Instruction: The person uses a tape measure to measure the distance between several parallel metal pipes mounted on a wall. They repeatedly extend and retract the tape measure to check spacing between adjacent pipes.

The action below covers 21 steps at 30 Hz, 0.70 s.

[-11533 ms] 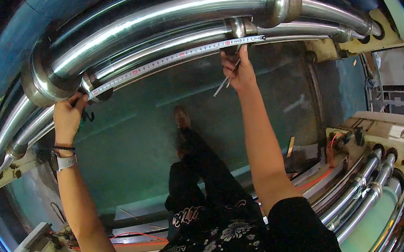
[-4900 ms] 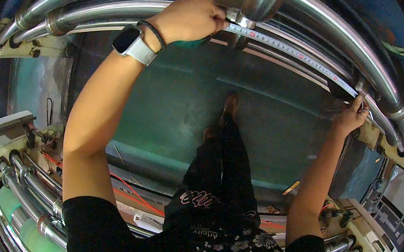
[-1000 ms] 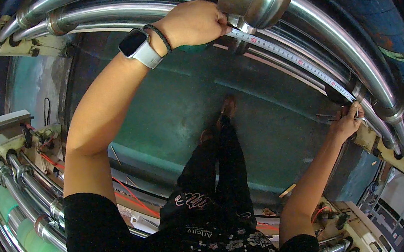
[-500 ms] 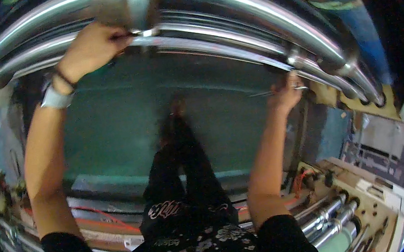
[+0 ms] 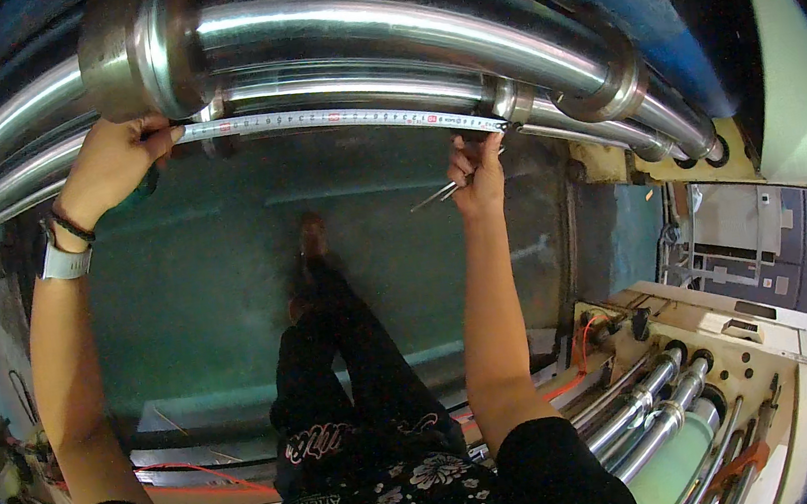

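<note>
Tape measure [image 5: 337,117] runs stretched beneath the shiny steel pipes [image 5: 376,24], from a big flange [image 5: 132,49] to a smaller pipe collar [image 5: 506,98]. Left hand [image 5: 110,162] pinches one end of the blade by the flange, fingers closed on it. Right hand [image 5: 476,168] presses the other end near the collar, fingers curled around a thin metal rod [image 5: 437,194]. Green floor [image 5: 225,274] lies far below

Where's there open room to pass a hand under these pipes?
Open: the gap below the tape measure, between the left hand and right hand, above the green floor. Crowded: the rollers at lower right and the steel pipes above.
</note>
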Each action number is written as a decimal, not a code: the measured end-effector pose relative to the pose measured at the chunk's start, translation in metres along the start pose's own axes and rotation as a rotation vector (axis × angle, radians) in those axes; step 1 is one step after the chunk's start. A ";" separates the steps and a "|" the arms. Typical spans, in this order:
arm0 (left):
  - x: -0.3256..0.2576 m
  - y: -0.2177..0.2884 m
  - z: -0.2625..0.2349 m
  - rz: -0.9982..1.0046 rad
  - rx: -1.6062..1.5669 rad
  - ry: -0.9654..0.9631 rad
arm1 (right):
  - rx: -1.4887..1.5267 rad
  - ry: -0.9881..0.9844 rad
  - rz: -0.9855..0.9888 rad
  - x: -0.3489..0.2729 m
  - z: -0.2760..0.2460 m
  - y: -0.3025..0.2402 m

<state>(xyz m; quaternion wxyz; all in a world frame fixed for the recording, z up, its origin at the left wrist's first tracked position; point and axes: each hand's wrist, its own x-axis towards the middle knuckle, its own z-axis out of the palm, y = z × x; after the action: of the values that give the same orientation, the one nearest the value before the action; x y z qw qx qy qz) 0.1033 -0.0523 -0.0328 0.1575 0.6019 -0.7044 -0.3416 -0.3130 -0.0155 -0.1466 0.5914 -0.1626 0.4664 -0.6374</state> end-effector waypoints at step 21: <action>-0.001 0.009 -0.001 -0.047 0.024 -0.003 | 0.001 0.005 -0.013 0.000 0.002 0.001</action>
<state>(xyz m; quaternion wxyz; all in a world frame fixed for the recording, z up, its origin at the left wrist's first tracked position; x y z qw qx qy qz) 0.0978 -0.0511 -0.0262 0.1412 0.6195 -0.6946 -0.3374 -0.3109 -0.0156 -0.1466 0.5861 -0.1638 0.4666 -0.6418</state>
